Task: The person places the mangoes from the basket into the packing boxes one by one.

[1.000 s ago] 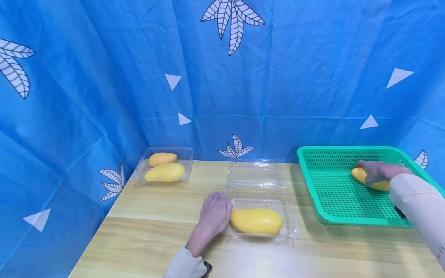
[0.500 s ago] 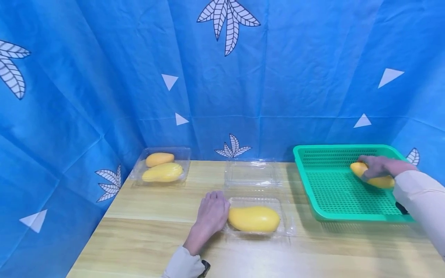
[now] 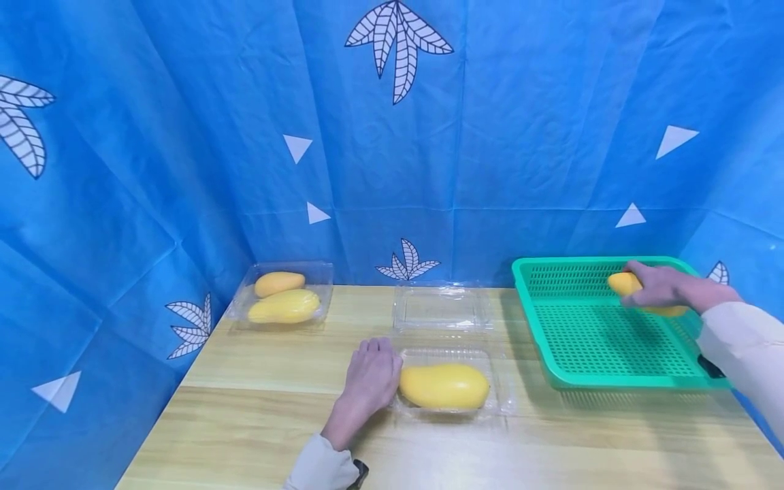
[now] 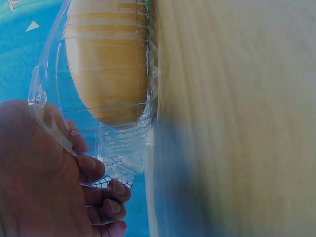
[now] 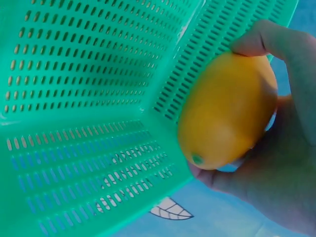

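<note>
Your right hand (image 3: 658, 284) is clamped on an orange fruit (image 5: 227, 113), with the thumb on one side and fingertips on the other. The fruit is over the basket (image 3: 540, 340), towards its far right corner, clear of the floor, with a shadow on the mesh below. Its end with a small green spot faces the right wrist camera, and the basket's slotted walls stand just beside it.

Your left hand (image 3: 370, 371) is at the left edge of the near box (image 3: 496, 381), its fingers curled in on the clear rim; one finger shows through the plastic. A large fruit (image 3: 444, 386) lies lengthwise in that box, left to right, and the box's end wall stands between it and your fingers. The box is open: its lid (image 3: 437, 307) lies back towards the worktop's far edge.

In the far left corner of the worktop (image 3: 245, 415) is the far box (image 3: 324, 282), also clear, with a small fruit (image 3: 280, 284) behind a pale fruit (image 3: 284, 306). Whether that box is closed you cannot tell from here. The basket is at the worktop's right end, its far side by the far edge. A blue curtain (image 3: 398, 156) with white leaves and triangles hangs behind.
</note>
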Tool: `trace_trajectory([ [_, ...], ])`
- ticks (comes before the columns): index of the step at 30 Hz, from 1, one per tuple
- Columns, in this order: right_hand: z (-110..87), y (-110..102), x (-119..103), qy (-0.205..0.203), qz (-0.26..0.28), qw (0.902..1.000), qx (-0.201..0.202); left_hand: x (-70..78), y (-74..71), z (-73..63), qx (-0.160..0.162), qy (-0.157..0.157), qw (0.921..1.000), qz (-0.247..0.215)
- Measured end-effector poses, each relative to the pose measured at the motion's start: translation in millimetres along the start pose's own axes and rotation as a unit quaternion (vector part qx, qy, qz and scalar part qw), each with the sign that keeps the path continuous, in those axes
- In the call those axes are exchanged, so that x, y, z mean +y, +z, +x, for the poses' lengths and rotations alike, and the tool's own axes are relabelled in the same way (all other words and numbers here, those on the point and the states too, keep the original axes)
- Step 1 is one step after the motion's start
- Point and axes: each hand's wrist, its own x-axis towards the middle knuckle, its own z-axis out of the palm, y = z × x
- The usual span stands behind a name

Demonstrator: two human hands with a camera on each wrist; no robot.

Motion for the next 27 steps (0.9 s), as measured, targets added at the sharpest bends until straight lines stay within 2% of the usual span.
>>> trace_trajectory([
  [9,-1.5,1,-12,-0.034,-0.004,0.9979,0.055,-1.5,0.0,0.8,-0.019,-0.014,0.9996,0.018],
  [20,-21.6,-8,-19,-0.056,-0.031,0.9896,0.129,0.5,-0.5,1.9,-0.015,-0.008,0.9995,0.028],
  [27,-33.8,-5,-27,-0.068,-0.009,0.9826,0.172,0.6,-0.1,2.6,-0.018,-0.012,0.9995,0.023],
])
